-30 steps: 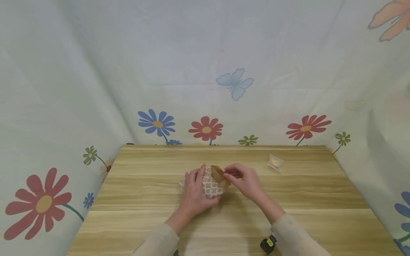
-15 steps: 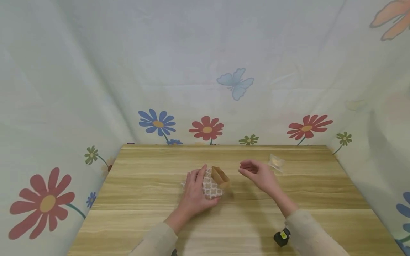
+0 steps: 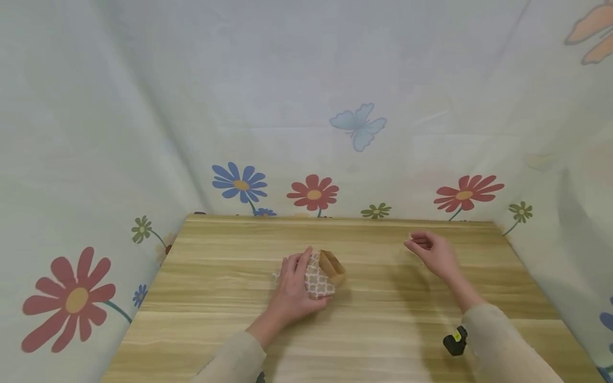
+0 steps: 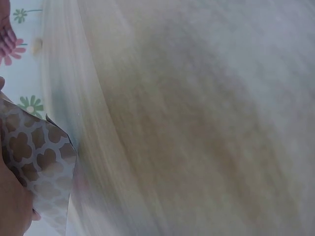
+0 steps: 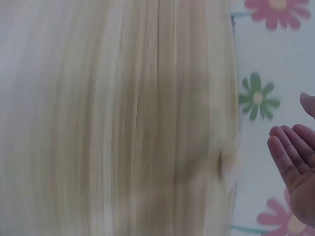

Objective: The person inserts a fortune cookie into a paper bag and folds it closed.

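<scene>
My left hand point(image 3: 293, 290) grips a small paper bag point(image 3: 320, 276), tan with a white lattice pattern. The bag lies on its side, and its open mouth point(image 3: 331, 266) faces right, showing plain brown paper inside. In the left wrist view, the bag point(image 4: 42, 157) sits between thumb and fingers at the left edge. My right hand point(image 3: 433, 255) is over the far right part of the table, nearest to a small clear packet point(image 5: 229, 164). Its fingers point(image 5: 293, 147) look straight with the thumb apart from them. In the head view the hand mostly hides the packet.
The wood-grain table point(image 3: 230, 239) reaches back to a pale curtain point(image 3: 268, 96) printed with flowers and butterflies. More curtain hangs at the left and right sides. A black wrist camera point(image 3: 455, 341) sits beside the right sleeve.
My right hand has left the bag's mouth and moved right to the packet. The left hand keeps its hold on the bag, which has stayed nearly in place.
</scene>
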`<state>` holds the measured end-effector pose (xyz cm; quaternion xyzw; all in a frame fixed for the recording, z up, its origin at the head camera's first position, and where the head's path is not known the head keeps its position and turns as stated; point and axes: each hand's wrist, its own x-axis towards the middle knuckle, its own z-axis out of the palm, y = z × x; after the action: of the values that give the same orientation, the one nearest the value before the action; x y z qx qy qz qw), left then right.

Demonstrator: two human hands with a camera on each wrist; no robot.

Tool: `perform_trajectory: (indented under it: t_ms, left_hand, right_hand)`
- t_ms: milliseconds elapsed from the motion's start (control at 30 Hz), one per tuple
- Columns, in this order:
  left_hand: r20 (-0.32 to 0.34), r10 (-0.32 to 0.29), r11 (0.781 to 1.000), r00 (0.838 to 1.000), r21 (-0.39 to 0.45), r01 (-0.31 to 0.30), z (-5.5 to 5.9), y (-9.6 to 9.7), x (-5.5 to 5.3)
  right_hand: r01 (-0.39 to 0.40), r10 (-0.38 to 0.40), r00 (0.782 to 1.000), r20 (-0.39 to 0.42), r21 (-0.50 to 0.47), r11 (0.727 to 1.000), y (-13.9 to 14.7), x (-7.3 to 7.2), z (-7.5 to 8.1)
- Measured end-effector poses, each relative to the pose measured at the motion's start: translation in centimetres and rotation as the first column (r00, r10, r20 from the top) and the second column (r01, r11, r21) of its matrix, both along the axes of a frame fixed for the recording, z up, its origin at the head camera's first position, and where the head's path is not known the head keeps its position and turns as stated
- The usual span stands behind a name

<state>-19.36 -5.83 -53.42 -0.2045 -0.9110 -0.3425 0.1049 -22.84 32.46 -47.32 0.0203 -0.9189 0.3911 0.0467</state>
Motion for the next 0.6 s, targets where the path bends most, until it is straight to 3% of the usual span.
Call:
perform_trajectory:
  t_ms: [233, 600]
  left_hand:
    - [0.011, -0.002, 0.999, 1.000, -0.033, 0.002, 0.0, 0.1, 0.1]
    - [-0.003, -0.009, 0.999, 1.000, -0.048, 0.009, 0.0, 0.1, 0.2]
  right_hand:
    - [0.077, -0.078, 0.997, 0.007, 0.065, 0.995, 3.0, -0.5, -1.0]
    - [0.060, -0.073, 0.992, 0.103, 0.123, 0.991, 4.2, -1.6, -2.4]
